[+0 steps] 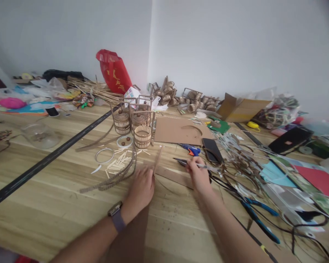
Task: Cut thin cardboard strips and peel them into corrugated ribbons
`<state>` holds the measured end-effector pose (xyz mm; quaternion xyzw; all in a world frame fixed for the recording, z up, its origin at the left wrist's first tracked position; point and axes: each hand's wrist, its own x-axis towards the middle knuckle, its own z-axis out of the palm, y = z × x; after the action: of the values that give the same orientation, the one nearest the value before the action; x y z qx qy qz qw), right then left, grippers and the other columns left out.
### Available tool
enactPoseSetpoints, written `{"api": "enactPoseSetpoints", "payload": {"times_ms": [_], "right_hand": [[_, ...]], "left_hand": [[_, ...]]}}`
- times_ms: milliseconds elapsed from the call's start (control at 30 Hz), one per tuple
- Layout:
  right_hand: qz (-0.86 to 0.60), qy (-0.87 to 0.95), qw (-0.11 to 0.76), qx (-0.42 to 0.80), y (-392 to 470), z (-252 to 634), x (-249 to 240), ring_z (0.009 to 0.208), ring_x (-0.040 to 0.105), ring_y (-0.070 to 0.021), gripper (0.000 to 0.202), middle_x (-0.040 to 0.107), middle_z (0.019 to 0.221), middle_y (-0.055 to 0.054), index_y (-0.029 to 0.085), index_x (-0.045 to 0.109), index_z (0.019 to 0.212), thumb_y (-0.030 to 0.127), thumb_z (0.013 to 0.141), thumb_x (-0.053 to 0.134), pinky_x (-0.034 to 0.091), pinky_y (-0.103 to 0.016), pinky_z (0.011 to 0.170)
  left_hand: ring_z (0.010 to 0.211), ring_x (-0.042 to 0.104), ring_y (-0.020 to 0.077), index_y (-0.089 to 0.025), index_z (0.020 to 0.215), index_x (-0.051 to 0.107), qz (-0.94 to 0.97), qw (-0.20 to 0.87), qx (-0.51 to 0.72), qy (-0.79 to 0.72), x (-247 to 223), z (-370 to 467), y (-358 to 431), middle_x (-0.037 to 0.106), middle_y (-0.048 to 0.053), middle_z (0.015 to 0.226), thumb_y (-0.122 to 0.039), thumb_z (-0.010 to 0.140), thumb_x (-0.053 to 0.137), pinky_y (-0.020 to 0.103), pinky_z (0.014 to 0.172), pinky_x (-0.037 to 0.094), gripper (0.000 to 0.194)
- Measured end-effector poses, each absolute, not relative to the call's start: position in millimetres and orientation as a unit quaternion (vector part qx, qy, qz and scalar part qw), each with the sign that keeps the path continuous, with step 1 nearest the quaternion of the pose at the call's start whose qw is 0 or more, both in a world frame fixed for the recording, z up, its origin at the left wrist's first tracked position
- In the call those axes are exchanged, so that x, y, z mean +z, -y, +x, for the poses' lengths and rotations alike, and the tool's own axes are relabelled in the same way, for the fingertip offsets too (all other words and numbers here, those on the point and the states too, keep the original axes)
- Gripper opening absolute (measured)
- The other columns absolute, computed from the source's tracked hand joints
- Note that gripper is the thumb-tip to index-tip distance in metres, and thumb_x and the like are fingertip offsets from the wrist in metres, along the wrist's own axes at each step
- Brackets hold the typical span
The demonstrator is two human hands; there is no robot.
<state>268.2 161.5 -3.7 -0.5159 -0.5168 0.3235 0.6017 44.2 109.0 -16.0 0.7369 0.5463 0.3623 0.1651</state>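
Observation:
My left hand [142, 185], with a watch [115, 210] on its wrist, rests low over the table with its fingers curled together. At its fingertips is a thin brown strip [158, 157], which stretches away from me. My right hand [199, 174] is closed around a slim pointed tool [182, 161] with a dark tip and pale shaft, tip facing left; its exact kind is unclear. Between the hands lies a flat brown cardboard strip [173, 176]. Beyond my right hand is a blue glue gun [190, 149]. Curved brown strips [117, 179] lie left of my left hand.
Small slatted buckets [142, 136] stand ahead, near pale sticks [119, 162] and a white ring [104, 155]. A cardboard sheet [175, 129] lies behind. To the right are a phone [212, 149], blue-handled pliers [259, 215] and tangled strips. A red bag [113, 71] stands by the wall.

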Motion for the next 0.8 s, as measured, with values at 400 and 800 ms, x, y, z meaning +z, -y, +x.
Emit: {"api": "enactPoseSetpoints", "payload": {"times_ms": [400, 800], "right_hand": [[-0.497, 0.608, 0.429, 0.447, -220.6, 181.1, -32.8, 0.098, 0.064, -0.0204, 0.033, 0.063, 0.118, -0.007, 0.017, 0.060, 0.119, 0.037, 0.093, 0.061, 0.056, -0.041, 0.083], [-0.511, 0.667, 0.387, 0.381, -222.0, 176.5, -44.9, 0.101, 0.064, -0.0212, 0.034, 0.062, 0.120, -0.008, 0.017, 0.059, 0.121, 0.037, 0.094, 0.060, 0.056, -0.042, 0.085]], "left_hand": [[0.083, 0.065, 0.0244, -0.022, 0.086, 0.042, 0.653, 0.094, 0.415, -0.627, -31.1, 43.0, -122.9, 0.060, 0.008, 0.084, -0.015, 0.095, 0.035, 0.037, 0.072, 0.053, 0.014], [0.083, 0.063, 0.0259, -0.023, 0.085, 0.040, 0.638, 0.098, 0.424, -0.636, -32.6, 44.4, -123.9, 0.059, 0.009, 0.085, -0.015, 0.094, 0.035, 0.040, 0.074, 0.053, 0.013]]}}
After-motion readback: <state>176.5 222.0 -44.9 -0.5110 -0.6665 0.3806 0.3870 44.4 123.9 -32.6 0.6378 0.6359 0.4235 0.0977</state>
